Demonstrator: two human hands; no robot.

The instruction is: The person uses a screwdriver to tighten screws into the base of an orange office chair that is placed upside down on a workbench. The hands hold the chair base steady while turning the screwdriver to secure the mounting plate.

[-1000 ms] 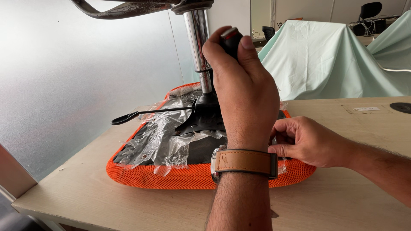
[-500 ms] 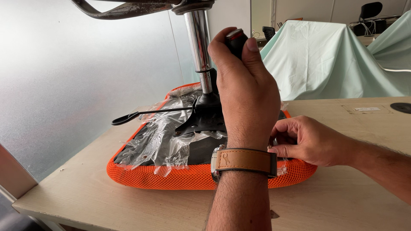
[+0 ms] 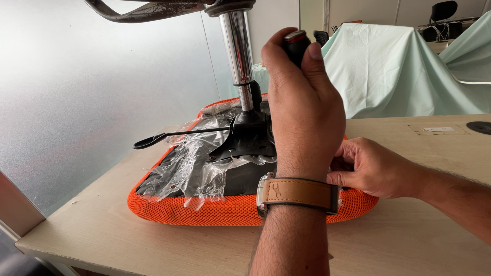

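An upturned office chair seat (image 3: pixel 204 209) with orange mesh padding lies on a wooden table (image 3: pixel 153 245). Torn clear plastic (image 3: pixel 189 163) covers its black underside. The chrome gas column (image 3: pixel 238 48) stands up from the black mechanism plate (image 3: pixel 245 143). My left hand (image 3: pixel 302 107), with a tan-strapped watch on the wrist, is closed around a black screwdriver handle (image 3: pixel 295 43) with a red cap, held upright over the seat. My right hand (image 3: pixel 371 166) rests on the seat's right side. Its fingers curl towards a spot hidden behind my left wrist.
A black lever (image 3: pixel 174 135) sticks out to the left of the mechanism. The chair's base arm (image 3: pixel 148 10) spreads overhead at the top. Furniture draped in pale green cloth (image 3: pixel 388 66) stands behind the table. A frosted wall is at the left.
My left hand and the screwdriver handle have shifted slightly to the right. The right hand and the seat have stayed where they were.
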